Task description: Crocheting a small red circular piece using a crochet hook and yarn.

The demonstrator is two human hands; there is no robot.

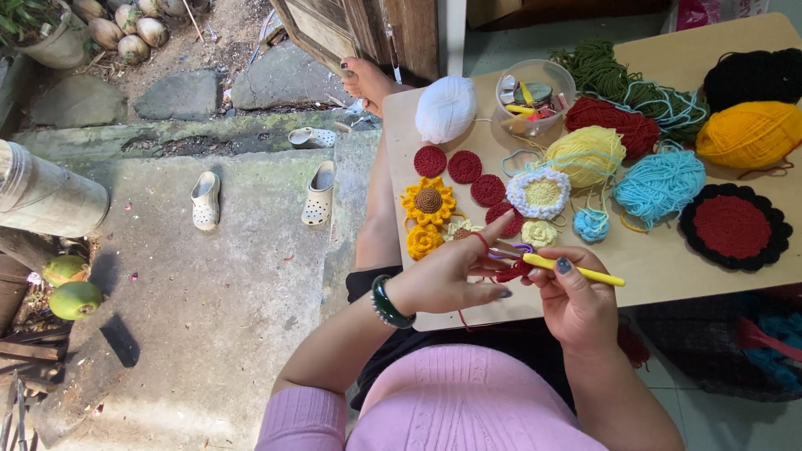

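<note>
Red crochet piece (511,270) half-hidden between hands.

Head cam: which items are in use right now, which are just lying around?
In use: yellow crochet hook in right hand; red yarn piece; left hand tensioning the red strand.

Lying about: white yarn ball, sunflower piece, plastic tub, orange yarn, sandals.

The person wears a pink ribbed knit top with sleeves pushed up above the elbows, over dark shorts or a skirt. A dark green bangle with a beaded edge (389,302) circles the wrist just behind the fingers of the left hand (447,276). The fingernails (564,266) of the right hand (576,305) carry grey-blue polish. The feet are bare, toenails painted dark.
</note>
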